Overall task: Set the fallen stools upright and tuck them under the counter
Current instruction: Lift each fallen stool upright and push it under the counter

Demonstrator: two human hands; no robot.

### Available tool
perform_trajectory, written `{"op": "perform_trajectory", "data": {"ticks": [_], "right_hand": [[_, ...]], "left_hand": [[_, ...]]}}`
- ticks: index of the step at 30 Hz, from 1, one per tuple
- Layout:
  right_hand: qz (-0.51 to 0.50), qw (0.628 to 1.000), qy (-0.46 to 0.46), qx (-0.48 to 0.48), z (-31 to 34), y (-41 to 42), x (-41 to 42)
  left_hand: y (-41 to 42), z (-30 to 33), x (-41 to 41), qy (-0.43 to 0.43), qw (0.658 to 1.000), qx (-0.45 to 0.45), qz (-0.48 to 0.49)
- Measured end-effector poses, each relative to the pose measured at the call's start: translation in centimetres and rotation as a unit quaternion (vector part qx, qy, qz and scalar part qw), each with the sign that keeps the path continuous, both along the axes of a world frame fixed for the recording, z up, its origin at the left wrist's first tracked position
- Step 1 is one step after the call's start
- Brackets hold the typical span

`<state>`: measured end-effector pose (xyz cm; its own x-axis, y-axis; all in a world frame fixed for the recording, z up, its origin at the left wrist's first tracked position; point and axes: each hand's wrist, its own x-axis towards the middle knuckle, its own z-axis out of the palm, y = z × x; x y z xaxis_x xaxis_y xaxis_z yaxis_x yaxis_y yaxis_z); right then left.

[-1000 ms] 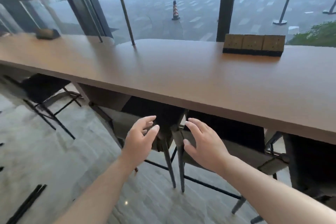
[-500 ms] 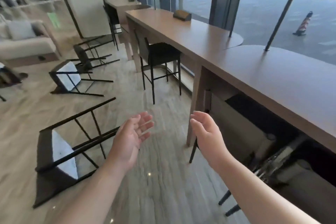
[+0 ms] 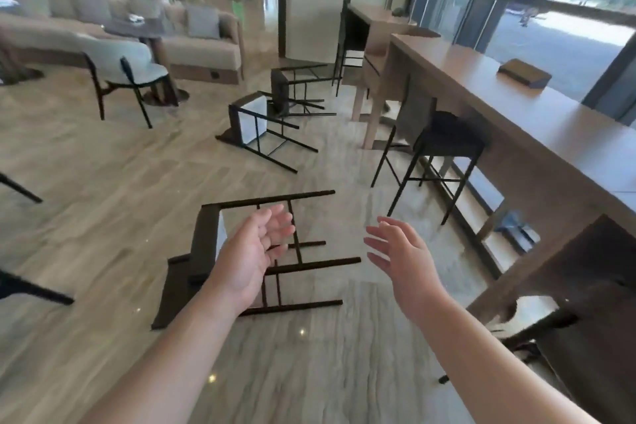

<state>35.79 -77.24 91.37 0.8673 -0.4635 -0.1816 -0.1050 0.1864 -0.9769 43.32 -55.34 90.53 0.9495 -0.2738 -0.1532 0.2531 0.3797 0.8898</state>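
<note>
Stools on the floor number three, all tipped onto their sides. My left hand (image 3: pixel 256 253) and my right hand (image 3: pixel 401 253) are both held out in front of me with fingers loosely spread, holding nothing and touching nothing.

Nearest is the first fallen stool (image 3: pixel 206 251), lying just below my left hand in the view. Its dark seat is at the left, with the pale underside facing right, and its four black legs run out to the right, so its long axis lies roughly left to right across the wooden floor (image 3: pixel 103 200).

Farther off lies the second fallen stool (image 3: pixel 253 120), its seat to the left and away, pale underside showing, its legs slanting toward the lower right. Just behind it, touching or nearly so, is the third fallen stool (image 3: pixel 280 89), seat at the left and legs pointing right toward the counter (image 3: pixel 516 107).

One upright stool (image 3: pixel 445 141) stands against the counter's near edge, its dark seat partly under the top. Another dark stool (image 3: pixel 585 337) sits at the lower right under the counter, partly hidden. One small dark box (image 3: pixel 525 77) rests on the counter top. One armchair (image 3: pixel 127 62) and one sofa (image 3: pixel 203 41) stand at the far left.
</note>
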Motion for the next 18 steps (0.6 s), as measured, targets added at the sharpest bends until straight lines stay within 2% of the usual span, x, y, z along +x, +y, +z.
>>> {"op": "perform_trajectory", "data": {"ticks": [9,18], "right_hand": [[0.145,0.989,0.016,0.008,-1.3,13.1,12.3],[0.233,0.971,0.032,0.043,-5.3,20.6,24.2]], "left_hand": [[14.0,-0.5,4.4,0.031,0.987,-0.001,0.156],[20.1,-2.0,12.4,0.05,0.97,0.036,0.237]]}}
